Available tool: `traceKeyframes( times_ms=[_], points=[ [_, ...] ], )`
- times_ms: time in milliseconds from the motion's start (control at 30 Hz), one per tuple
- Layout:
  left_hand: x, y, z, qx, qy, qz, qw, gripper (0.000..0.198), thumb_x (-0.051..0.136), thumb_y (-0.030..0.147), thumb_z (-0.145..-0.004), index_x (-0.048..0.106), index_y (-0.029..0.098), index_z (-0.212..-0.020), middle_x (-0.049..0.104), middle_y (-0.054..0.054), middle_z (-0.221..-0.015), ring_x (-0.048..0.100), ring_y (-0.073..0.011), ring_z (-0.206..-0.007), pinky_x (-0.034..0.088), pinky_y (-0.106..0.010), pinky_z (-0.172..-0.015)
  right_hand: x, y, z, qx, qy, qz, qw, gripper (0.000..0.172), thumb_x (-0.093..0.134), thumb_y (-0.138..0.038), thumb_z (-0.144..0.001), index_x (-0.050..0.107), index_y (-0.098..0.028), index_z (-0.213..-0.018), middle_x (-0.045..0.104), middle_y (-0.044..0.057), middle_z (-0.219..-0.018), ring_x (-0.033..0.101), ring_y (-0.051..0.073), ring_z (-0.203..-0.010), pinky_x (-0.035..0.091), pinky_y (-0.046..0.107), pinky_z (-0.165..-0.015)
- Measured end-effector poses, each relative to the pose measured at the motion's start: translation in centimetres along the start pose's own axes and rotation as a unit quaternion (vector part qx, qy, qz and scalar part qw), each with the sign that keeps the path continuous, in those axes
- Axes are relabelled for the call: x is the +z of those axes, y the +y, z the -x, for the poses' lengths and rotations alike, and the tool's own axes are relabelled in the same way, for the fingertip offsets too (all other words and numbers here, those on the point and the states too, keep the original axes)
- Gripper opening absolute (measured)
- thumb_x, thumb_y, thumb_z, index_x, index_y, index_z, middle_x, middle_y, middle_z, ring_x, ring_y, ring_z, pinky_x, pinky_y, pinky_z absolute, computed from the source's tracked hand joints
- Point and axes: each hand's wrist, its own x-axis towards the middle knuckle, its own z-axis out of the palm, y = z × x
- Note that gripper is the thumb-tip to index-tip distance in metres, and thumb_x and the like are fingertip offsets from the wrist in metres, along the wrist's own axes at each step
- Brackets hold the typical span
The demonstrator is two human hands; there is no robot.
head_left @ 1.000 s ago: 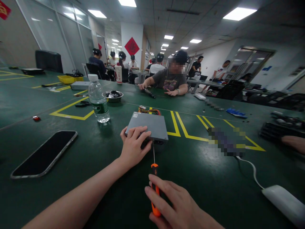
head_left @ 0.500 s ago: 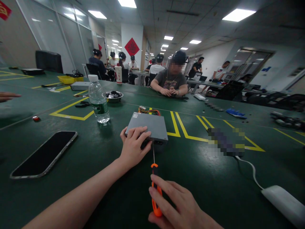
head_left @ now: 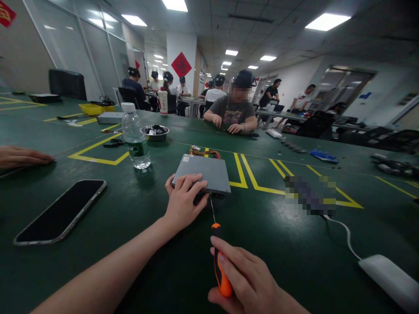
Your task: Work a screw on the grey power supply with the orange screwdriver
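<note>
A grey computer power supply [head_left: 214, 173] lies on the green table, with a bundle of coloured cables [head_left: 209, 152] at its far side. My left hand [head_left: 186, 194] grips its near left part, fingers over the top and thumb against the front face. In my right hand [head_left: 244, 272] is a screwdriver [head_left: 220, 261] with an orange and black handle. Its thin shaft points away from me, and the tip meets the front face just right of my left thumb. What the tip sits in is too small to make out.
Left of the power supply stands a water bottle [head_left: 135, 141], with a metal bowl [head_left: 156, 132] behind it. A phone [head_left: 62, 211] lies at the left, near another person's hand [head_left: 24, 157]. A white power strip [head_left: 389, 281] is at the right. A person [head_left: 234, 107] sits opposite.
The screwdriver handle has turned and shifted slightly right in my right hand. My left hand and the power supply stay put. At the left, the other person's hand has come down toward the table.
</note>
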Motion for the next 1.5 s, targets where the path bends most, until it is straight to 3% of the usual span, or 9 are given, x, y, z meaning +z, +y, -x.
traceKeyframes(
  times_ms=[133, 233, 433, 533, 800, 933, 1033, 1300, 1500],
  points=[
    [0.0, 0.0, 0.0, 0.000, -0.003, 0.001, 1.000, 0.022, 0.057, 0.032, -0.079, 0.058, 0.029, -0.100, 0.059, -0.003, -0.117, 0.047, -0.0248, -0.109, 0.020, -0.051, -0.097, 0.0, 0.0, 0.2, 0.015, -0.018, -0.003, 1.000, 0.040, 0.044, -0.040, -0.092, 0.049, -0.006, -0.113, 0.060, 0.020, -0.112, 0.058, 0.021, -0.107, 0.051, 0.027, -0.084],
    [0.0, 0.0, 0.0, -0.002, -0.007, 0.000, 1.000, 0.020, 0.055, 0.033, -0.080, 0.058, 0.029, -0.100, 0.059, -0.002, -0.117, 0.047, -0.0240, -0.110, 0.020, -0.051, -0.098, 0.0, -0.1, -0.1, 0.001, -0.045, -0.014, 0.999, 0.034, 0.042, -0.033, -0.093, 0.051, -0.007, -0.114, 0.061, 0.018, -0.112, 0.059, 0.018, -0.104, 0.050, 0.025, -0.085],
    [0.1, -0.1, 0.1, -0.002, -0.008, -0.001, 1.000, 0.022, 0.055, 0.034, -0.080, 0.057, 0.029, -0.101, 0.059, -0.001, -0.117, 0.047, -0.0239, -0.110, 0.019, -0.051, -0.098, -0.2, 0.0, -0.2, 0.010, -0.003, 0.005, 1.000, 0.033, 0.040, -0.034, -0.095, 0.050, -0.005, -0.108, 0.062, 0.022, -0.107, 0.060, 0.019, -0.104, 0.051, 0.024, -0.083],
    [0.2, -0.2, 0.1, -0.003, -0.006, -0.002, 1.000, 0.022, 0.056, 0.033, -0.079, 0.057, 0.030, -0.101, 0.059, -0.002, -0.117, 0.047, -0.0244, -0.110, 0.019, -0.051, -0.098, -0.4, 0.0, -0.3, 0.016, -0.010, 0.008, 1.000, 0.040, 0.035, -0.040, -0.096, 0.048, -0.005, -0.110, 0.062, 0.022, -0.108, 0.059, 0.020, -0.105, 0.052, 0.025, -0.082],
    [0.1, 0.0, 0.1, 0.000, -0.004, 0.003, 1.000, 0.022, 0.056, 0.032, -0.079, 0.057, 0.029, -0.101, 0.060, -0.002, -0.116, 0.047, -0.0243, -0.110, 0.019, -0.050, -0.098, -0.2, 0.0, -0.3, -0.003, -0.011, 0.004, 1.000, 0.031, 0.039, -0.033, -0.095, 0.052, -0.007, -0.105, 0.062, 0.021, -0.107, 0.060, 0.018, -0.104, 0.051, 0.024, -0.083],
    [0.2, -0.1, 0.1, -0.001, 0.001, 0.001, 1.000, 0.022, 0.056, 0.033, -0.079, 0.058, 0.029, -0.101, 0.060, -0.002, -0.116, 0.047, -0.0242, -0.108, 0.020, -0.050, -0.098, -0.4, 0.0, -0.2, 0.014, -0.020, 0.009, 1.000, 0.040, 0.036, -0.041, -0.095, 0.048, -0.006, -0.109, 0.062, 0.021, -0.108, 0.058, 0.019, -0.106, 0.051, 0.025, -0.083],
    [0.2, -0.1, 0.1, -0.001, -0.001, -0.003, 1.000, 0.021, 0.055, 0.034, -0.080, 0.057, 0.029, -0.101, 0.059, -0.001, -0.116, 0.047, -0.0238, -0.109, 0.021, -0.050, -0.098, -0.5, -0.1, -0.7, 0.005, -0.040, -0.001, 0.999, 0.036, 0.029, -0.035, -0.097, 0.051, -0.010, -0.111, 0.063, 0.018, -0.108, 0.060, 0.018, -0.102, 0.052, 0.024, -0.079],
    [0.0, -0.1, 0.0, 0.002, -0.006, -0.007, 1.000, 0.022, 0.055, 0.033, -0.080, 0.057, 0.029, -0.101, 0.059, -0.002, -0.117, 0.047, -0.0242, -0.109, 0.021, -0.050, -0.098, 0.1, 0.0, -0.7, -0.017, 0.007, 0.014, 1.000, 0.032, 0.037, -0.035, -0.095, 0.055, -0.008, -0.095, 0.065, 0.021, -0.100, 0.061, 0.018, -0.100, 0.052, 0.023, -0.078],
    [0.0, -0.1, 0.0, 0.001, -0.005, -0.006, 1.000, 0.021, 0.055, 0.033, -0.080, 0.057, 0.029, -0.101, 0.059, -0.002, -0.117, 0.047, -0.0242, -0.109, 0.020, -0.050, -0.098, 0.1, -0.2, -0.8, -0.009, -0.063, -0.023, 0.998, 0.033, 0.038, -0.035, -0.095, 0.051, -0.010, -0.112, 0.061, 0.018, -0.111, 0.058, 0.018, -0.105, 0.051, 0.025, -0.083]
  ],
)
